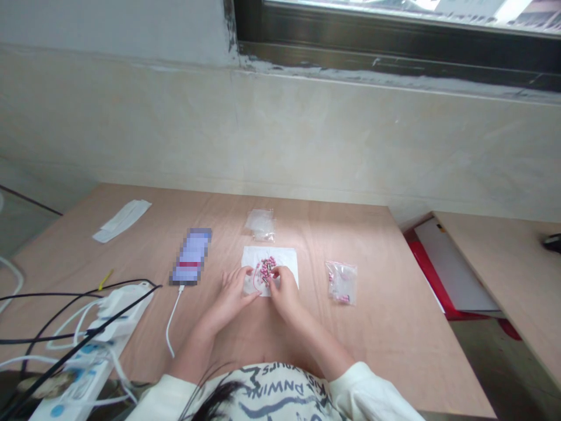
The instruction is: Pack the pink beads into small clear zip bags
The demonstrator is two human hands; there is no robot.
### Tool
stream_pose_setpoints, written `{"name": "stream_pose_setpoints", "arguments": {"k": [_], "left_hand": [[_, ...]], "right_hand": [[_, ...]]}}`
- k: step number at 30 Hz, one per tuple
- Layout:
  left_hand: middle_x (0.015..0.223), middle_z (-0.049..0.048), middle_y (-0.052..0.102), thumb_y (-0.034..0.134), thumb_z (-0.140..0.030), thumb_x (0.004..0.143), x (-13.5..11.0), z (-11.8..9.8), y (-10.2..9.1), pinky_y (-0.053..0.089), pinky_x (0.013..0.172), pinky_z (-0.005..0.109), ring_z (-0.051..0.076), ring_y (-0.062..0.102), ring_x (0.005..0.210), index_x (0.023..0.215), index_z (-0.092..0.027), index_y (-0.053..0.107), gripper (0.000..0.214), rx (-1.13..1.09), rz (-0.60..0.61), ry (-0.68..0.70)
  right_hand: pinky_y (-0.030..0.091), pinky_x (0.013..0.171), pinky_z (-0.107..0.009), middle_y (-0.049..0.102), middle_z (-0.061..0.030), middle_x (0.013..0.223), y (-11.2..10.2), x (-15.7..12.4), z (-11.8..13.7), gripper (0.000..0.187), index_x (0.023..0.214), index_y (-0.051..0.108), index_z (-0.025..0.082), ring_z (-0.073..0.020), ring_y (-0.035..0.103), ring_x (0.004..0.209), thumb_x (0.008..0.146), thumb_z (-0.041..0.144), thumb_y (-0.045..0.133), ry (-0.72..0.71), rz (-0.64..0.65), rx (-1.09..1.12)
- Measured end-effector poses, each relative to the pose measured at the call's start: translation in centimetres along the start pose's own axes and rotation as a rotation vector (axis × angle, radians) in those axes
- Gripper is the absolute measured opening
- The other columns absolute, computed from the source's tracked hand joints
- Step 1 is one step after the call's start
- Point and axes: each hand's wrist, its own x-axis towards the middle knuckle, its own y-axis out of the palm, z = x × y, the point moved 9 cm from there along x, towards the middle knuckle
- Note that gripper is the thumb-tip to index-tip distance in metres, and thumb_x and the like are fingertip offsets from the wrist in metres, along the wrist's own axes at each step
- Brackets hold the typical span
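Note:
A small pile of pink and dark beads [266, 270] lies on a white sheet of paper [289, 257] on the table. Along the left side of the pile runs a thin pink cord [255, 278]. My left hand [234, 292] rests at the paper's left edge, thumb and forefinger apart around that side of the cord; it appears to hold nothing. At the right side of the beads, my right hand [284, 287] has its thumb and forefinger drawn together in a pinch. Whatever is between those fingertips is too small to make out.
Behind the paper lies a clear plastic bag [260, 225]; another bag [342, 283] with a few pink pieces is to the right. Leftward are a charging phone [191, 257], a folded white mask-like item [121, 221] and a power strip [94, 356] with tangled cables.

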Motion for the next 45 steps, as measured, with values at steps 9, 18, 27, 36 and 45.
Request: {"name": "stream_pose_setpoints", "arguments": {"k": [9,18,27,36,45], "left_hand": [[0.107,0.0093,0.054,0.057,-0.031,0.067,-0.1,0.7,-0.1,0.023,0.094,0.047,0.026,0.045,0.106,0.104,-0.017,0.041,0.042,0.015,0.008,-0.007],[0.109,0.0090,0.054,0.058,-0.029,0.065,-0.5,1.5,-0.7,0.025,0.094,0.043,0.025,0.045,0.106,0.106,-0.017,0.042,0.045,-0.023,-0.006,-0.079],[0.109,0.0088,0.053,0.057,-0.030,0.066,-0.9,0.7,0.5,0.022,0.095,0.047,0.026,0.044,0.106,0.106,-0.018,0.043,0.044,-0.043,0.028,-0.015],[0.108,0.0069,0.055,0.057,-0.031,0.066,-1.0,0.8,0.4,0.019,0.095,0.048,0.025,0.047,0.105,0.105,-0.020,0.041,0.044,-0.018,-0.028,-0.002],[0.105,0.0081,0.056,0.059,-0.031,0.065,-0.8,1.5,-0.2,0.027,0.090,0.044,0.026,0.048,0.102,0.104,-0.019,0.042,0.045,0.022,-0.015,0.002]], "right_hand": [[0.040,0.069,-0.033,0.051,-0.0065,0.079,-0.1,-1.1,-0.8,0.005,0.079,0.049,0.017,-0.0195,0.047,0.077,0.075,0.019,0.046,0.031,0.003,-0.118],[0.040,0.064,-0.028,0.049,-0.0047,0.081,2.0,-8.4,0.4,0.012,0.080,0.051,0.019,-0.0167,0.047,0.074,0.077,0.012,0.044,-0.166,0.327,-0.069],[0.039,0.063,-0.027,0.053,-0.0020,0.071,-0.4,-5.9,-0.3,0.010,0.072,0.053,0.018,-0.0154,0.048,0.068,0.074,0.011,0.048,-0.027,0.099,0.123],[0.039,0.070,-0.030,0.053,-0.0034,0.082,-0.4,-2.3,2.7,0.012,0.081,0.053,0.020,-0.0173,0.047,0.079,0.072,0.012,0.049,-0.025,-0.082,0.165],[0.038,0.068,-0.031,0.051,-0.0048,0.078,2.5,-3.0,0.4,0.013,0.072,0.055,0.018,-0.0181,0.045,0.077,0.072,0.008,0.046,-0.093,0.068,-0.053]]}}
